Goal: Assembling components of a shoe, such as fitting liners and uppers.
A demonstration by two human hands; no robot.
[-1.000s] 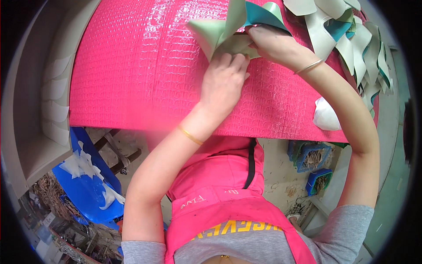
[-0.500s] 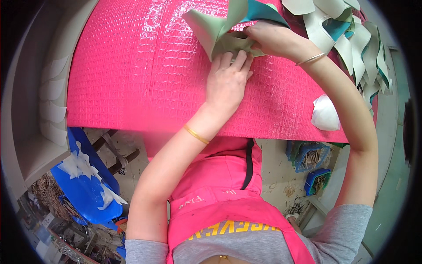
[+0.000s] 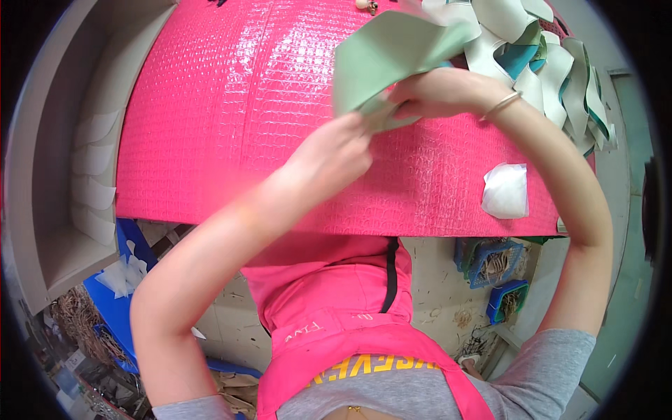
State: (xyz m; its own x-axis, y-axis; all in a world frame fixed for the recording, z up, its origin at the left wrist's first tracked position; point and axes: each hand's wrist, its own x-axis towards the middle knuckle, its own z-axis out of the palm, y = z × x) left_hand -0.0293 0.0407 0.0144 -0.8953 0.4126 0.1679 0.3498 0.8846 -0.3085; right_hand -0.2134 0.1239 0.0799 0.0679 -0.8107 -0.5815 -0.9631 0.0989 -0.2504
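Above the far part of the pink-covered table, both hands hold a pale green, leather-like shoe-upper piece (image 3: 385, 56). My left hand (image 3: 339, 148) is closed in a pinch at its near lower corner, slightly blurred. My right hand (image 3: 444, 92) wraps round its right side with the fingers curled and partly hidden. The broad pale green face spreads up and away from my hands, its far right end smeared by motion. Just right of it lies a pile of similar curved white, green and teal pieces (image 3: 556, 80).
The table's pink quilted cover (image 3: 203, 133) runs to a near edge before me. A white folded pad (image 3: 505, 192) lies near its right front. Left stands a grey shelf (image 3: 42, 217) holding curved white pieces (image 3: 96, 175). Blue baskets (image 3: 493, 267) sit below the table edge.
My left hand has gone from resting fingers on the piece to pinching its corner, drawn slightly nearer. The piece has turned, showing its broad green face; the teal part no longer shows.
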